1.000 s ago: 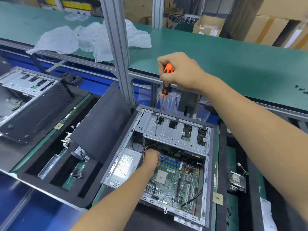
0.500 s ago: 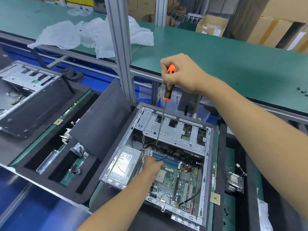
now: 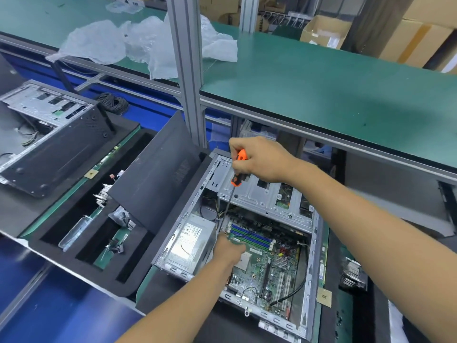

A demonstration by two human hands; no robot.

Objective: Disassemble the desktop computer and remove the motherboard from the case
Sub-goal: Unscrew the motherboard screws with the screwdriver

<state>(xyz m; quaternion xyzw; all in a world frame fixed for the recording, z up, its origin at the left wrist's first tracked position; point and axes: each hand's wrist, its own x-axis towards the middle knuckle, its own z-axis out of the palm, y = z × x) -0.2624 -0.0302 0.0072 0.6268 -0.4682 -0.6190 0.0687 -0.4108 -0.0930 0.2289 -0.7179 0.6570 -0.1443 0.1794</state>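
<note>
My left hand (image 3: 228, 248) was down inside the open case (image 3: 310, 276), resting on the near-left part of the motherboard (image 3: 269, 266), just beside the grey power supply (image 3: 190, 243) that filled the case's left side. Its fingers were curled under and turned away from me, so I could not tell whether they held anything. The motherboard still lay flat on the floor of the case, with its blue memory slots (image 3: 252, 235) just beyond my left hand and a black cable (image 3: 294, 292) looping across its near-right corner.

Farther in, my right hand (image 3: 262, 159) was wrapped tight around the orange-and-black handle of the screwdriver (image 3: 235, 180), above the far-left part of the case. The shaft slanted down past the edge of the silver drive cage (image 3: 262, 194), which spanned the far end of the case, and its tip reached the far-left corner of the motherboard, near the top of the power supply.

Left of the case, a dark side panel (image 3: 158, 181) leaned up against it, and beyond that panel sat a black foam tray (image 3: 74, 243) with small parts in its slots. Farther left lay a second open chassis (image 3: 42, 107). Behind the case stood an aluminium post (image 3: 188, 70), and past it a green bench (image 3: 321, 90) carried crumpled plastic wrap (image 3: 138, 43).
</note>
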